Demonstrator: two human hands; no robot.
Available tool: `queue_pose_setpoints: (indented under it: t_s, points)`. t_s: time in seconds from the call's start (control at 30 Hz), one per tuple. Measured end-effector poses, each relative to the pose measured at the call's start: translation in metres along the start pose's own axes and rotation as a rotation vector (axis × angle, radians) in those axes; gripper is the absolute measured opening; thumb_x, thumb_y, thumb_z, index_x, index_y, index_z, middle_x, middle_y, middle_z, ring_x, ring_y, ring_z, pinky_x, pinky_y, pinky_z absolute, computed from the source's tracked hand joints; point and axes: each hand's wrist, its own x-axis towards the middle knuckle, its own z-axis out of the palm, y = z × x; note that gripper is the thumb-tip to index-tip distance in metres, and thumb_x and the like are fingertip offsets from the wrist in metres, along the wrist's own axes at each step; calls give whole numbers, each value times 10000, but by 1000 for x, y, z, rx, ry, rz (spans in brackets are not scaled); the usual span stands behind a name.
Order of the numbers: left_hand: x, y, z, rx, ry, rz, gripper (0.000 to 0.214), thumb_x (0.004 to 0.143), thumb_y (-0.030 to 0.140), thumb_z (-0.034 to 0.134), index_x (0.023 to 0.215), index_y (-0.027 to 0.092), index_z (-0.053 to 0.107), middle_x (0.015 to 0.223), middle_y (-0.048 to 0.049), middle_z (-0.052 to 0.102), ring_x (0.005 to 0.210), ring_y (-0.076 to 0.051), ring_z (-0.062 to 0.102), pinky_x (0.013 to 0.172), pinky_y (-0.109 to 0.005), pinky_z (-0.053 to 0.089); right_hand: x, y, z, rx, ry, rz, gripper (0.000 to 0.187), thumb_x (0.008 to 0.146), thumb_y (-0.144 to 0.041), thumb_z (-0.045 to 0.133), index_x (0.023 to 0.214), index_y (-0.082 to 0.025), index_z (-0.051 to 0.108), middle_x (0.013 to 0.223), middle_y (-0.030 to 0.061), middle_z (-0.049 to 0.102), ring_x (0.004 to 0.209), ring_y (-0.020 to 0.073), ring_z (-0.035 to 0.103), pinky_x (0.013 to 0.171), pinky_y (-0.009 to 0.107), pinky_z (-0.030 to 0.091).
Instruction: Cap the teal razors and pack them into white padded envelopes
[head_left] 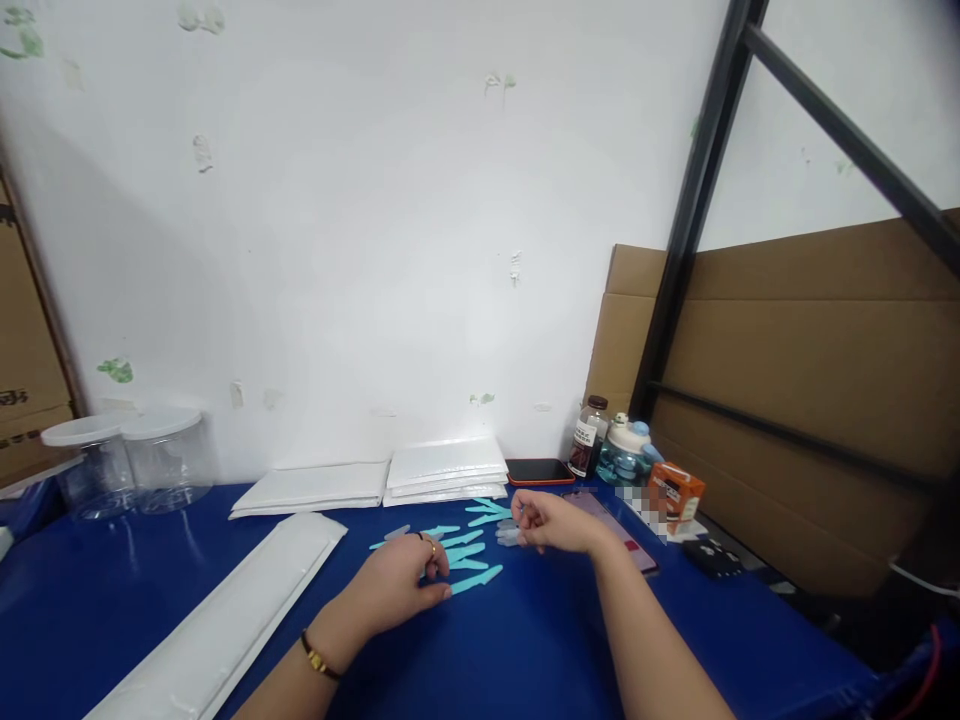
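Note:
My left hand [394, 585], wearing a ring and a dark bracelet with a gold piece, is curled low over the blue table. Its thumb and fingers close on the end of a thin turquoise plastic stick [480, 579], shaped like a small eyebrow razor. Several similar turquoise sticks [465, 552] lie spread beyond those fingers. My right hand [551, 521] hovers to the right with its fingers curled together; whether anything is between them is hidden. Just beside its fingertips lie small translucent plastic pieces [508, 536]. Another turquoise group [486, 510] fans out behind them.
A long white padded envelope [225, 610] lies left, with stacked white envelopes [446, 468] by the wall. A phone [540, 471], a larger dark-screened device [619, 530], bottle [587, 440], teal jug [624, 460] and orange box [675, 495] stand right. Clear jars [166, 465] are far left.

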Motion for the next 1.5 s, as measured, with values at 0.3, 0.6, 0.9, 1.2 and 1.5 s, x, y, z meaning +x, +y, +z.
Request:
queue_pose_setpoints:
  t_s: [0.3,0.6,0.9,1.2,1.5]
  points:
    - [8,15,15,81,-16,-2,119,724,312,546,727,218,619,726,-11,623,677,-156,537,562,-241,298,4,-4,3,40,48,-60,250,611,-259,714,808,-142,613,659,-13,582,561,91,520,537,196,422]
    - [10,11,17,-204,54,-121,185,777,333,461,763,192,578,675,2,589,612,-132,506,546,-221,323,15,-20,14,177,370,-119,373,705,-501,620,683,-130,598,538,-18,550,401,63,437,414,187,327]
    - [18,-9,21,-523,183,-101,259,793,416,452,782,167,523,667,24,523,620,-110,465,575,-215,362,23,-29,31,581,476,-144,367,638,-457,716,788,-134,626,571,-1,592,427,78,492,423,193,359]
    - [17,-12,20,-508,184,-117,284,785,446,453,778,172,526,656,28,520,612,-115,476,568,-223,364,21,-25,29,477,402,-115,351,632,-460,708,683,-135,586,525,-9,593,381,89,514,396,192,356]
    - [16,-6,14,-428,161,-117,259,789,408,449,769,167,540,655,27,502,604,-109,433,563,-215,338,20,-27,31,393,301,-121,318,642,-419,699,678,-118,605,512,-14,582,359,74,493,389,188,360]
